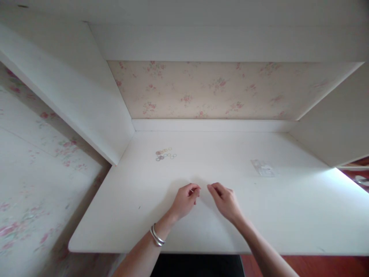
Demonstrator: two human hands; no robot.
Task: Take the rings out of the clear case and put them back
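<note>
My left hand [184, 199], with silver bangles [157, 236] on its wrist, is held over the middle of the white desk [115, 215]. Its fingers are curled into a pinch. Facing it across a small gap, my right hand [225, 199] also pinches thumb against fingers. Whatever sits between the fingertips of either hand is too small to make out. Beyond my left hand, several small thin rings [165, 150] lie in a loose cluster, some golden and some darker. A clear plastic bag [263, 168] lies flat to the right of my right hand.
White side panels [95, 96] and an overhead shelf [230, 42] enclose the desk. Floral wallpaper [201, 90] covers the back. A tiny dark mark [139, 207] is on the desktop at left. Below the front edge is a black surface [198, 265].
</note>
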